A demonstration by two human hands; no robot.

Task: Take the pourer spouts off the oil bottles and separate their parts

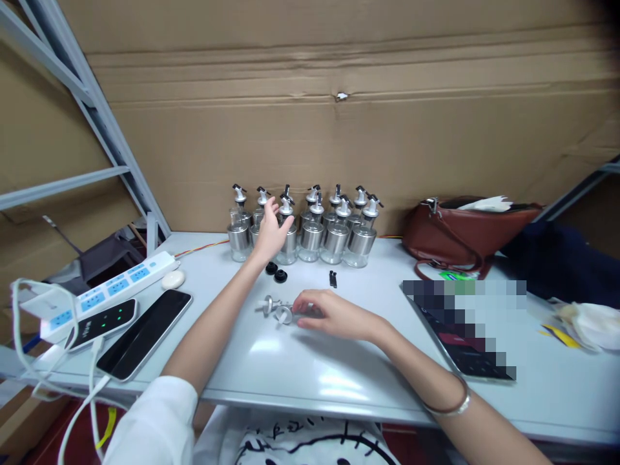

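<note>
Several glass oil bottles (334, 239) with steel bands and pour spouts stand in a cluster at the back of the pale table (310, 374). My left hand (272, 231) reaches to the cluster's left side, fingers spread open, just in front of a bottle (287, 244). My right hand (329, 314) rests on the table with fingers curled, pinching a loose metal spout part (283, 314). A second spout part (268, 305) lies just left of it. Two black rubber rings (276, 272) and a small black piece (332, 278) lie between the hands and the bottles.
At the left lie a white power strip (113, 283), a dark phone (144, 332), a device with green lights (101, 321) and white cables. A brown leather bag (465, 229) sits at the back right, a dark tablet (465, 336) in front of it. Cardboard walls stand behind.
</note>
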